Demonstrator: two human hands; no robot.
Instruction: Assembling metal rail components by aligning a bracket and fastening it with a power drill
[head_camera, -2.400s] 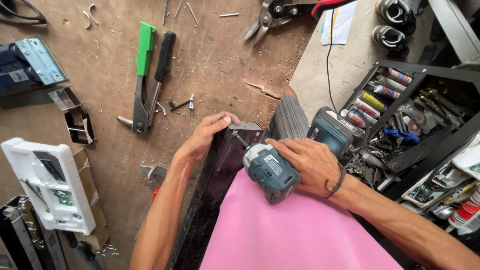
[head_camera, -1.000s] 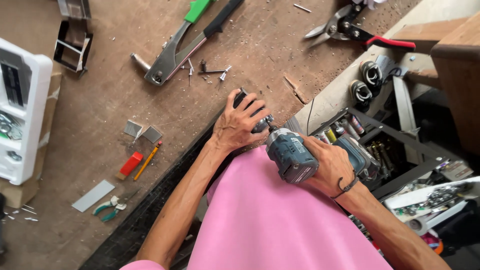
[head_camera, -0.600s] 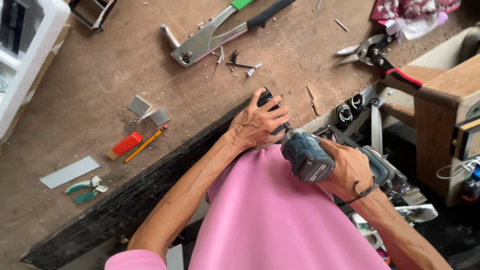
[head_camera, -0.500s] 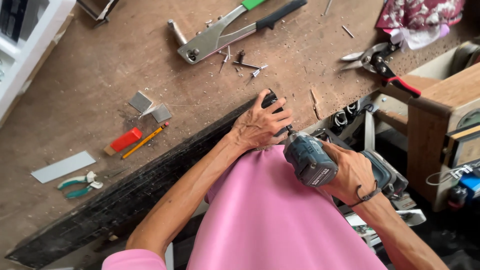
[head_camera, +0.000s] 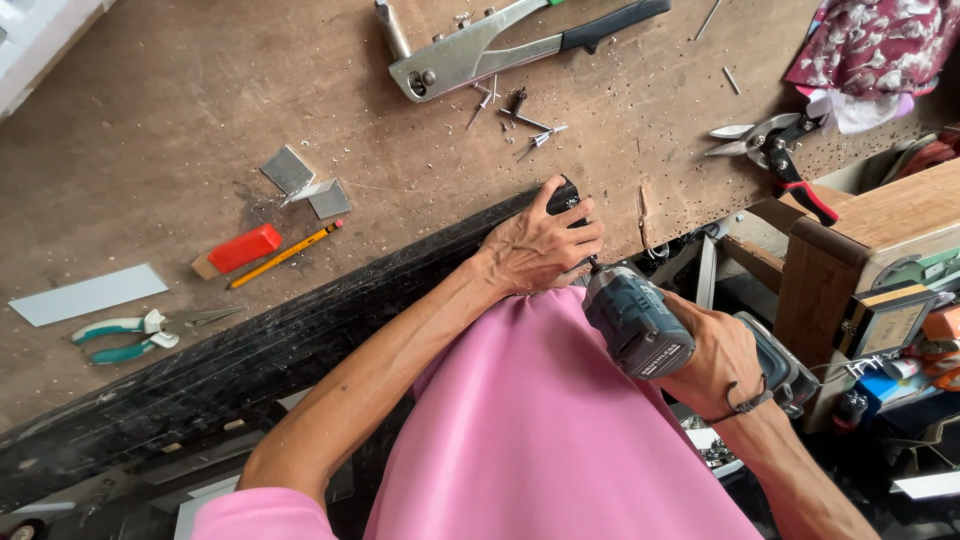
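The right hand (head_camera: 722, 358) grips the drill (head_camera: 640, 322), its nose aimed at the black strip (head_camera: 300, 330) along the bench (head_camera: 150, 130) edge. The left hand (head_camera: 540, 245) is clamped over the strip's end, seemingly right beside the bit; a slip could catch those fingers.

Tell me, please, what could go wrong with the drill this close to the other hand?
The left hand grips the black piece right at the tip of the drill held by the right hand; a slip might hit the fingers. The work sits at the bench edge, so the piece may twist free. The pink shirt hangs near the drill and might catch.
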